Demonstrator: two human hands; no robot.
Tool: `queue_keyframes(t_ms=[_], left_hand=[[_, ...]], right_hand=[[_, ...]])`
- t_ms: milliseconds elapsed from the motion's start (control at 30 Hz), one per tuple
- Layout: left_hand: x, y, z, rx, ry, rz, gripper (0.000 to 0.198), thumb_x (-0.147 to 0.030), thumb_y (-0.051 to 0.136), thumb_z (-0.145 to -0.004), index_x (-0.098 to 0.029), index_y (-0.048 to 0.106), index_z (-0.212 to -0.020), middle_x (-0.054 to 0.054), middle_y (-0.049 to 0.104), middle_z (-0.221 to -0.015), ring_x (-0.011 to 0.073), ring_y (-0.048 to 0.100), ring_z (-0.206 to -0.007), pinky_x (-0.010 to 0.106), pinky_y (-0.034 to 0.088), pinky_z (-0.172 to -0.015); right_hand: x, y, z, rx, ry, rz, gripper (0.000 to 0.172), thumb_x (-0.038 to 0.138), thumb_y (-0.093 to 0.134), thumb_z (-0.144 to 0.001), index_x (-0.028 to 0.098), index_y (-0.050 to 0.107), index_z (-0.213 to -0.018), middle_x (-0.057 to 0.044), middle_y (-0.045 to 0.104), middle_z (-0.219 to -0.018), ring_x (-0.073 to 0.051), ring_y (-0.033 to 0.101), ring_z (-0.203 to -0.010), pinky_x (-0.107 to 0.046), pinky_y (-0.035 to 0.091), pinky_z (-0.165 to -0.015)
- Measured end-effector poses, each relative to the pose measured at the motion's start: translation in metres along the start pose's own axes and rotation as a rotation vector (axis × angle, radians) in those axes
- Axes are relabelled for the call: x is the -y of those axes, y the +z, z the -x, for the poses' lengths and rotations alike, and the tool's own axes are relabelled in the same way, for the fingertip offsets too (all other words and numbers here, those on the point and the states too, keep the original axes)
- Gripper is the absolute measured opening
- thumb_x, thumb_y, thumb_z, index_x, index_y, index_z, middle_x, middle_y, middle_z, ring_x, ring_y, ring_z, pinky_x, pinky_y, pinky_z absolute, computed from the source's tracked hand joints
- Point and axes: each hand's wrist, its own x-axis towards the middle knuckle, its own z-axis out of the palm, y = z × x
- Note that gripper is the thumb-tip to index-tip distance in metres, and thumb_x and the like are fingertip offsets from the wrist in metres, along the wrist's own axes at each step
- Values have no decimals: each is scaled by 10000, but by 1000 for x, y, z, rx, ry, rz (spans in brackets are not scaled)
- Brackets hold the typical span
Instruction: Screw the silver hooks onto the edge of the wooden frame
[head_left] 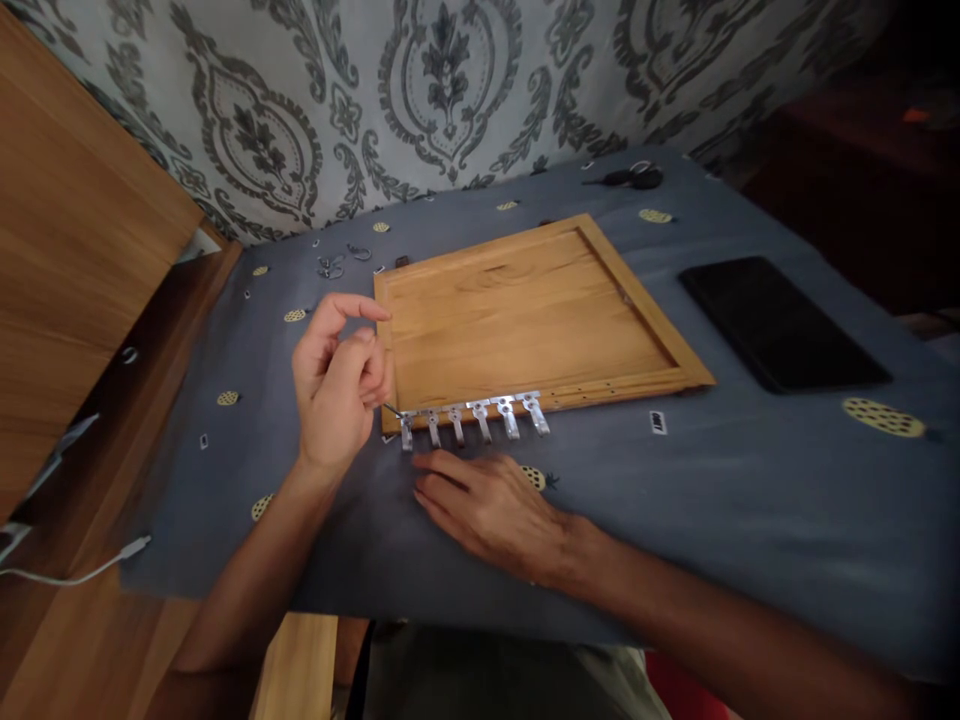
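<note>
A wooden tray-like board (517,320) with a raised rim lies on the dark blue cloth. Along its near edge runs a metal strip of several silver hooks (484,420), whose prongs point toward me. My left hand (341,385) is raised at the board's near left corner, fingers curled in a pinch. A thin dark tip, seemingly a small tool or screw, shows below those fingers and reaches the strip's left end; the rest is hidden. My right hand (495,505) rests on the cloth just in front of the hooks, fingers loosely together and pointing left, with no object visible in them.
A black tablet-like slab (780,322) lies to the right. Black-handled scissors (637,177) are at the back right. Small metal hooks (341,260) lie behind my left hand. A white cable (90,572) is at the lower left, beside wooden furniture (82,250).
</note>
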Motion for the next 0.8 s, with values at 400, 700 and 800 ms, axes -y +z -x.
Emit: queue_keyframes(t_ms=[400,700,800], left_hand=[[4,-1,1,-21,-2,15,62,-145,576,-822,-204,593,-828,-121,273,-413,57,168,-355,188,190,-367],[8,0,4,8,52,6,78,-143,564,-859,-205,610,-854,-116,262,-425,62,186,-351,197,206,-369],[9,1,7,9,74,-11,84,-141,555,-874,-202,611,-861,-115,267,-431,58,203,-353,189,226,-376]], right_hand=[[0,-1,-1,-16,-19,19,278,188,440,-1013,167,665,-852,-56,723,-997,-113,612,-607,-281,383,-479],[-1,2,1,-1,-16,-5,275,186,443,-1013,160,676,-868,-58,721,-988,-119,604,-613,-278,395,-485],[-1,2,1,5,-16,5,278,193,440,-1014,161,674,-867,-59,722,-987,-116,596,-598,-279,375,-476]])
